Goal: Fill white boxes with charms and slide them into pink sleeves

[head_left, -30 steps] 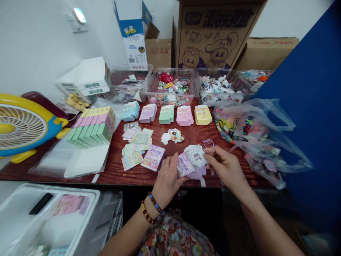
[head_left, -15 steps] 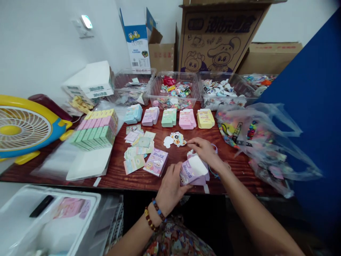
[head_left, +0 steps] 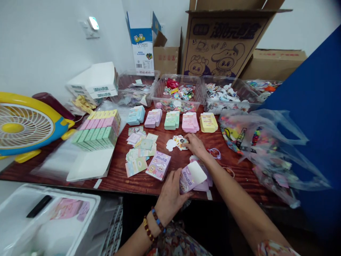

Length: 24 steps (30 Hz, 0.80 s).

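My left hand [head_left: 172, 186] is closed around a small purple box [head_left: 191, 176] whose top flap stands open. The box tilts just above the table's front edge. At the middle of the table my right hand [head_left: 195, 145] has its fingertips pinched on the right edge of a small pile of die-cut stickers [head_left: 180, 141]. A second purple box [head_left: 158, 165], closed, lies left of the held one. Beside it are several spread paper cards [head_left: 136, 166]. Flat purple boxes [head_left: 204, 185] lie partly hidden behind the held box and my right forearm.
A row of pastel flat boxes [head_left: 172, 120] lies farther back, before clear plastic bins [head_left: 177, 103] of small trinkets. Stacked little boxes [head_left: 97, 131] and a fan [head_left: 26, 126] stand left. A plastic bag [head_left: 262, 142] and a blue panel [head_left: 314, 117] are at right.
My right hand has moved slightly forward and left, onto the sticker pile. My left hand still holds the purple box. The view has shifted a little.
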Available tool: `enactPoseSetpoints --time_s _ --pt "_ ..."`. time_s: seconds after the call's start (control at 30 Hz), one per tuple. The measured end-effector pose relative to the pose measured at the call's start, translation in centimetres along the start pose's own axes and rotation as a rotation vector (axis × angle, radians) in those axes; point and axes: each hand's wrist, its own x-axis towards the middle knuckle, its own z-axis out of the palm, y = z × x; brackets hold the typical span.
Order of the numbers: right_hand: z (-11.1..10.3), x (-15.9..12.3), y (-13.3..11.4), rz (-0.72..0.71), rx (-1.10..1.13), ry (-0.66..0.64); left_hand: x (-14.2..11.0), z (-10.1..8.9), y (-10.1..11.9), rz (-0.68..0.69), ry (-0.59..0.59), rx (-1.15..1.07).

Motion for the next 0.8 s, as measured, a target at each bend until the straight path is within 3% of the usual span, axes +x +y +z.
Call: enactPoseSetpoints --time_s 0.17,0.5,0.67,0.8 --pt "-0.2 0.2 1.5 0.093 0.184 0.035 0.0 -0.2 0.2 -0.006 -0.007 0.003" --pt "-3.2 -2.8 2.7 0.214 0.546 0.1 0.1 0.1 -0.1 0.035 0.031 0.004" --pt "-5.6 -5.6 1.4 0.192 0.722 0.145 0.7 0.2 -0.4 0.026 0.066 0.022" --pt "-7.6 -9.5 0.1 0.057 0.738 0.104 1.3 0.0 0.0 0.011 0.076 0.097"
